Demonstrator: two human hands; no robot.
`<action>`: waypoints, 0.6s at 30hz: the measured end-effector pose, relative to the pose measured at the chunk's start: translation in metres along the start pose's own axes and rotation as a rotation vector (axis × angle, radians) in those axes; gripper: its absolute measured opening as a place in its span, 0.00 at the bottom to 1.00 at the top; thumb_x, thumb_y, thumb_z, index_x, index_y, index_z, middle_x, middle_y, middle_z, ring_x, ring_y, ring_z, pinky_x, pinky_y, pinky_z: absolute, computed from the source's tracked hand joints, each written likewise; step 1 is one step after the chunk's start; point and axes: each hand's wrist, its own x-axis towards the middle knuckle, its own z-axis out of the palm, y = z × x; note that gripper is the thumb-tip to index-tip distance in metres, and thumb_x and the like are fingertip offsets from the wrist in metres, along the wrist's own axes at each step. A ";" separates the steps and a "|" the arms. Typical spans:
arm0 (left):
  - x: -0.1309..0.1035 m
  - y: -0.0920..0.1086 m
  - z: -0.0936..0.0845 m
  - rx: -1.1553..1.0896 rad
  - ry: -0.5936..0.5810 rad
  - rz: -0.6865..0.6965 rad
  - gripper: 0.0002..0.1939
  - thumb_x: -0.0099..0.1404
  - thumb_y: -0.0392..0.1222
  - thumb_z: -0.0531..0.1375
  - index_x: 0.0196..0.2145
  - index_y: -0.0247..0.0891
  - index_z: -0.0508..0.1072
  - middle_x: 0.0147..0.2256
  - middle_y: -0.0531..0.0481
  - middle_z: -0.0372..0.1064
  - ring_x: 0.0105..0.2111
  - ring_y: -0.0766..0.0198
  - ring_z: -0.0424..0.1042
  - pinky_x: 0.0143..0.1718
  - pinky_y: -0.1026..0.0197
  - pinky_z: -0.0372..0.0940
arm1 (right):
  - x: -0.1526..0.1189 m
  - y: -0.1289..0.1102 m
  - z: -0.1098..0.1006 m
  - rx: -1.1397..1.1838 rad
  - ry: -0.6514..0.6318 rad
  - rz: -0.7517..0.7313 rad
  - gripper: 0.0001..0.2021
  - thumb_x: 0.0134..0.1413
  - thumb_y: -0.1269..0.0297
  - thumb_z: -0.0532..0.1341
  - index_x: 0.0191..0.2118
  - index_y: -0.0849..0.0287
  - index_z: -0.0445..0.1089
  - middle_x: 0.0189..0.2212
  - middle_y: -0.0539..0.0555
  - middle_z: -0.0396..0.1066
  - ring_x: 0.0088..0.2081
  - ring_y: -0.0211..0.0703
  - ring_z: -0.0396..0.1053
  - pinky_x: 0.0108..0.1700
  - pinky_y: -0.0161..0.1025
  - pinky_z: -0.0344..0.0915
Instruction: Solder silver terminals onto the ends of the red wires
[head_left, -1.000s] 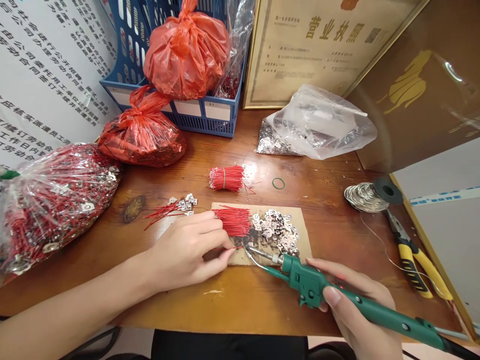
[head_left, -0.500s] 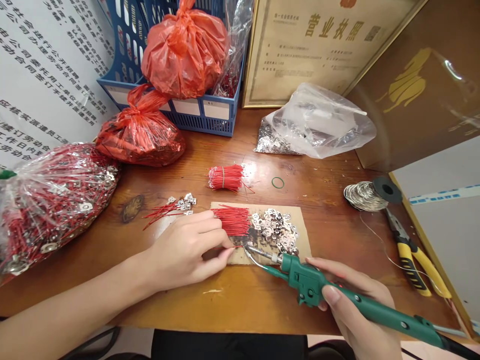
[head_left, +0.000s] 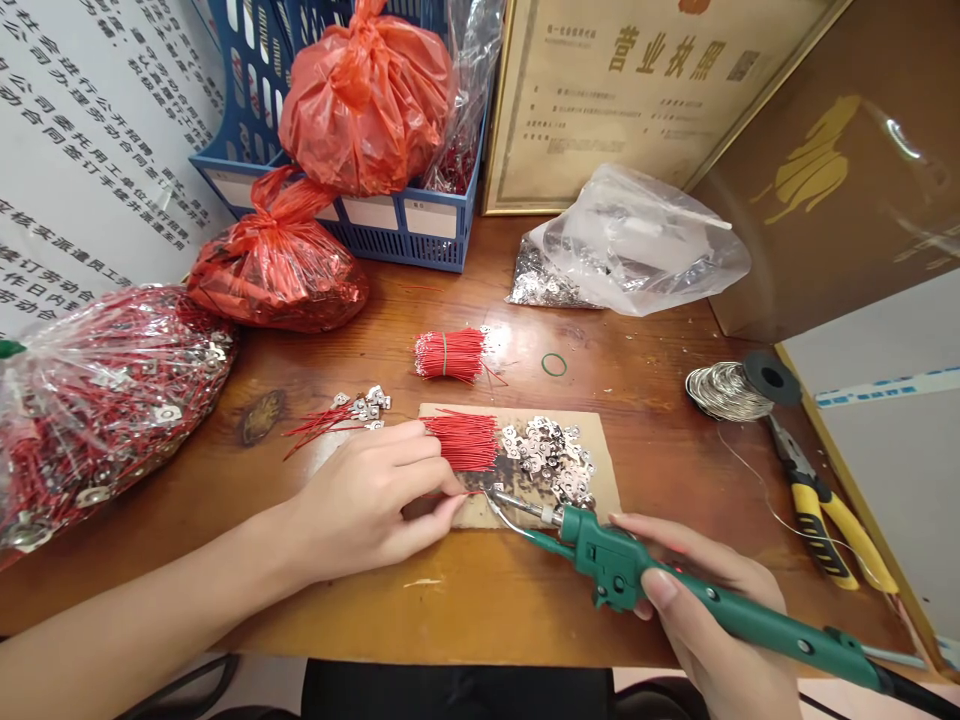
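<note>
My left hand [head_left: 390, 490] pinches a thin red wire [head_left: 472, 492] between thumb and forefinger over a scorched cardboard piece [head_left: 611, 480]. My right hand [head_left: 712, 610] is wrapped round a green soldering iron [head_left: 615, 560], its tip close to the wire's end at a small metal tab [head_left: 498, 487]; whether they touch is too small to tell. On the cardboard lie a row of cut red wires [head_left: 465, 441] and a heap of metal tabs [head_left: 559, 455]. Wires with tabs attached [head_left: 330, 418] lie beyond my left hand.
Behind are a banded wire bundle [head_left: 450, 354], a green rubber band [head_left: 554, 364], a clear bag [head_left: 637, 245] of tabs and red bags [head_left: 277, 265] by a blue rack [head_left: 405, 240]. A solder spool [head_left: 739, 385] and pliers [head_left: 817, 520] lie right; a filled bag [head_left: 112, 400] stands left.
The whole view has shifted very slightly. Both hands, the wire and the soldering iron keep practically the same positions.
</note>
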 end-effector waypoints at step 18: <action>0.001 0.001 -0.002 0.009 -0.013 -0.002 0.07 0.74 0.33 0.62 0.36 0.38 0.77 0.29 0.53 0.71 0.30 0.63 0.64 0.34 0.58 0.57 | -0.001 0.005 -0.003 -0.009 -0.033 -0.019 0.14 0.61 0.52 0.71 0.49 0.49 0.87 0.32 0.56 0.84 0.23 0.45 0.75 0.23 0.35 0.71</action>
